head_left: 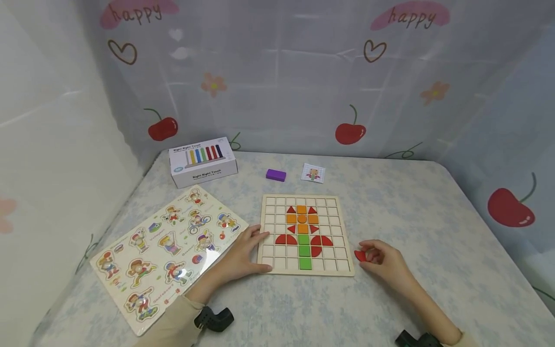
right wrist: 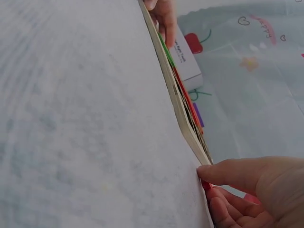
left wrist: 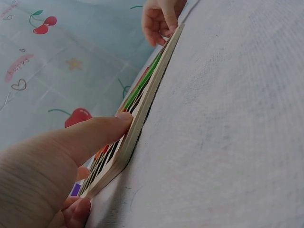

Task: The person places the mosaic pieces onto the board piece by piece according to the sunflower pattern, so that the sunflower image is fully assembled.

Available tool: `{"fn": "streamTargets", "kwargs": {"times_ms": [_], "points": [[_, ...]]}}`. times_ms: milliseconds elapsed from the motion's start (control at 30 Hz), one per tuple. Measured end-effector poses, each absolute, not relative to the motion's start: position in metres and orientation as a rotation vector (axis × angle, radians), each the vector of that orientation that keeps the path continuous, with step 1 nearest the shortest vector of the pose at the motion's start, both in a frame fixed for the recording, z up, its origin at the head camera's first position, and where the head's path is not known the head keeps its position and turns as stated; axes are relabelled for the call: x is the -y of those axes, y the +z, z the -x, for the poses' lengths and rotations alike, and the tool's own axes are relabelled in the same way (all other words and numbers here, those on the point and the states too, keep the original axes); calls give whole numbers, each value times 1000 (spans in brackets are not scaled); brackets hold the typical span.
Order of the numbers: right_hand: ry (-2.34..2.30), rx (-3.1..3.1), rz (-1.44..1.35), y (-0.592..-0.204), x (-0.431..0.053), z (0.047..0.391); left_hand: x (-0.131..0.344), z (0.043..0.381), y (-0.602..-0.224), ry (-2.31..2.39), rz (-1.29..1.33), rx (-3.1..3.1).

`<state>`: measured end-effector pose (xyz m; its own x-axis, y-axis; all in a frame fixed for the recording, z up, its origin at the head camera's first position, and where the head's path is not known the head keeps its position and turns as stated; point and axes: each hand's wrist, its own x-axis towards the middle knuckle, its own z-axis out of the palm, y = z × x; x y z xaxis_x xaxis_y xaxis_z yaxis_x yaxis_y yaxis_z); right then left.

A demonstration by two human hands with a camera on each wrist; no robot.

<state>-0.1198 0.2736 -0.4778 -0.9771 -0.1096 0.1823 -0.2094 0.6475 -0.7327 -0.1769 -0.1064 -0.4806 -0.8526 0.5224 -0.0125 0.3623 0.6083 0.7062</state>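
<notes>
In the head view a wooden grid board [head_left: 307, 235] lies flat, bearing orange squares [head_left: 301, 209], red triangles [head_left: 291, 210], red quarter-circle pieces [head_left: 316, 251] and a column of green squares [head_left: 305, 251]. My left hand [head_left: 243, 255] rests at the board's left side, thumb on the frame near the front corner, fingers spread along the left edge. Just off the board's right edge, my right hand [head_left: 385, 264] pinches a small red piece [head_left: 360, 256] with a curved edge between thumb and fingers. The right wrist view shows this red piece [right wrist: 206, 185] mostly covered by the fingers.
A picture puzzle board [head_left: 166, 255] with cartoon children lies at left, partly under my left forearm. Behind it stands a white box [head_left: 203, 162]. A purple block [head_left: 276, 175] and a small pattern card [head_left: 313, 173] lie beyond the grid board. Printed curtains surround the table.
</notes>
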Motion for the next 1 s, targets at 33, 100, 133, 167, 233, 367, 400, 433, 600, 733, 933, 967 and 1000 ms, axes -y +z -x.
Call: {"fn": "streamTargets", "kwargs": {"times_ms": [33, 100, 133, 167, 233, 367, 400, 433, 600, 733, 933, 967, 1000], "points": [[1258, 2741, -267, -478, -275, 120, 106, 177, -480, 1075, -729, -2617], [1287, 2737, -276, -478, -276, 121, 106, 177, -480, 1076, -727, -2619], [1296, 2735, -282, -478, -277, 121, 106, 176, -480, 1075, -726, -2621], [1301, 2733, -287, -478, -277, 121, 106, 176, -480, 1076, -725, -2621], [1300, 2729, -294, -478, -278, 121, 106, 176, -481, 1081, -724, -2624], [1259, 2723, -298, -476, -276, 121, 107, 176, -481, 1082, -720, -2620], [1252, 2720, -303, -475, -275, 122, 107, 176, -481, 1082, -721, -2619], [1248, 2716, -311, -473, -273, 122, 107, 176, -481, 1082, -720, -2619], [1284, 2689, -426, -462, -251, 130, 107, 177, -481, 1081, -713, -2618], [1374, 2687, -541, -459, -219, 141, 107, 176, -481, 1085, -706, -2609], [1395, 2735, -722, -459, -170, 154, 108, 176, -482, 1090, -712, -2615], [1383, 2750, -739, -459, -164, 156, 107, 176, -482, 1093, -714, -2617], [1364, 2760, -761, -460, -159, 158, 107, 176, -482, 1095, -716, -2618]]}}
